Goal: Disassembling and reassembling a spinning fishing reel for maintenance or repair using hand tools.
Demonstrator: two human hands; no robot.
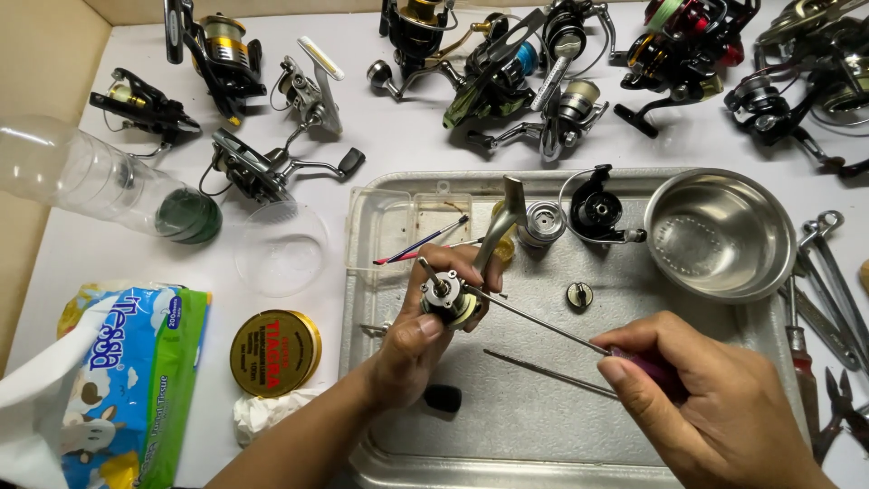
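Observation:
My left hand (418, 337) grips a small fishing reel body (450, 299) over a metal tray (507, 435); the reel's grey handle arm (503, 226) sticks up and its shaft points up-left. My right hand (715, 398) holds a long thin screwdriver (543, 324) with a dark red handle, its tip touching the reel body. A second thin metal rod (543, 373) lies under the screwdriver on the tray.
On the tray stand a steel bowl (720, 237), a black rotor (597, 210), a spool (543, 223), a small knob (579, 293) and a clear box (398, 226). Several reels line the table's back. Wrenches and pliers (828, 299) lie right; a plastic bottle (100, 186), tissue pack (136, 380) and round tin (274, 351) lie left.

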